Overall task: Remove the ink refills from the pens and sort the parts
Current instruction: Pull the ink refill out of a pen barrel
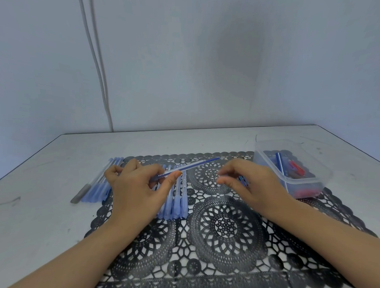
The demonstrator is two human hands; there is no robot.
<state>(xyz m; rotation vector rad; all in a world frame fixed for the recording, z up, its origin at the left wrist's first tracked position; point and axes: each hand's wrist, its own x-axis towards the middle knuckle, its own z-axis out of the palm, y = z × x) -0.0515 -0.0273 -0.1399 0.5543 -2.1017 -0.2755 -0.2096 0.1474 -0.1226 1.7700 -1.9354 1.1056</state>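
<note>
The left hand (pixel 138 185) holds a pen (pixel 190 166) between thumb & fingers, a little above the mat (pixel 225 227). The pen is slanted, and its thin blue end points to the far right. The picture is blurred here, so it is not sure if this end is the refill coming out.

The right hand (pixel 250 182) is just right of the pen end and apart from it. Its fingers are curled, w/ thumb and first finger close together. Whether they pinch some small part cannot be told. Small blue parts (pixel 243 181) lie on the mat, partly hidden by this hand.

Below the left hand, a row of light blue pens (pixel 179 199) lies on the mat, side by side. A second pile of blue pens (pixel 101 181) lies more to the left, mostly on the white bench (pixel 42 214), w/ a grey pen (pixel 80 192) at its left side.

At the far right corner of the mat stands a clear plastic box (pixel 308 183). It contains red parts (pixel 297 167) & some blue ones.
</note>
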